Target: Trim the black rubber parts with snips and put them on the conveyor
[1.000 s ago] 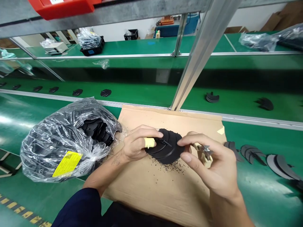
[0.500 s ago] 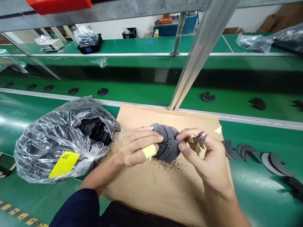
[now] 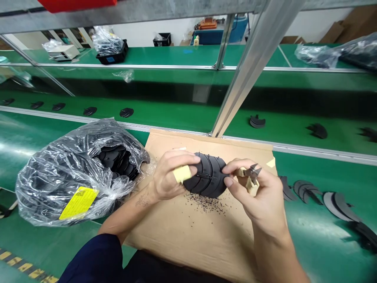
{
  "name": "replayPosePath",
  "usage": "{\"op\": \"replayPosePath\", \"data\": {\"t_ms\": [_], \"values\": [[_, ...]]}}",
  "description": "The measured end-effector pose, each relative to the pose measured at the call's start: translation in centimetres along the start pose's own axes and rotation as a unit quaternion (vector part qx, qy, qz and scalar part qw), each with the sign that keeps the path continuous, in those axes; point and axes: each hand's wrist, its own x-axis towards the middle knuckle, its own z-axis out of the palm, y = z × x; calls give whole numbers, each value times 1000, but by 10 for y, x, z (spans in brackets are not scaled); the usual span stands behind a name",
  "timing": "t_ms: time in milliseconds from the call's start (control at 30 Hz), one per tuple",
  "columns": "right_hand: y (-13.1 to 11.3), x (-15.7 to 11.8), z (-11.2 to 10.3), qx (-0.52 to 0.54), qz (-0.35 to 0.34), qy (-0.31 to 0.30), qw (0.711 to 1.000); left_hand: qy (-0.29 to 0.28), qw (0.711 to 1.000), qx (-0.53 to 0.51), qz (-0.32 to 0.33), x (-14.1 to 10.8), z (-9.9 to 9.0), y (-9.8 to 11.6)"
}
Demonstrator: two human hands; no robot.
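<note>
A rounded black plastic part [image 3: 207, 175] with curved ridges is held over the cardboard sheet [image 3: 224, 243]. My left hand [image 3: 173, 173] closes on its left side, with pale yellow tape around a finger. At the right edge, the thumb and forefinger of my right hand [image 3: 256, 188] pinch the part. Side cutters [image 3: 251, 177] with cream handles are tucked in that same hand, their jaws pointing up and away from the part. Small black trimmings [image 3: 206, 204] lie scattered on the cardboard under the part.
A clear plastic bag [image 3: 59, 169] full of black parts lies open on the left. Several curved black parts [image 3: 306, 190] rest on the bench at right. More parts [image 3: 126, 113] sit along the green conveyor belt [image 3: 171, 116] behind. A metal post [image 3: 235, 90] rises behind the cardboard.
The part has turned and tilted slightly in my hands and shifted a little right. My left fingers have bent back toward its edge. Parts on the belt have slid slightly left.
</note>
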Motion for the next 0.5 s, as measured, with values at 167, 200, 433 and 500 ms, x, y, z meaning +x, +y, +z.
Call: {"op": "replayPosePath", "data": {"t_ms": [167, 200, 433, 500], "values": [[11, 3, -3, 24, 17, 21, 999, 60, 998, -3, 15, 13, 8, 2], [13, 3, -3, 30, 26, 24, 999, 60, 998, -9, 16, 14, 9, 2], [18, 6, -3, 35, 34, 32, 998, 45, 998, -9, 31, 16, 9, 5], [18, 6, -3, 37, 35, 32, 998, 38, 999, -2, 37, 17, 9, 5]]}}
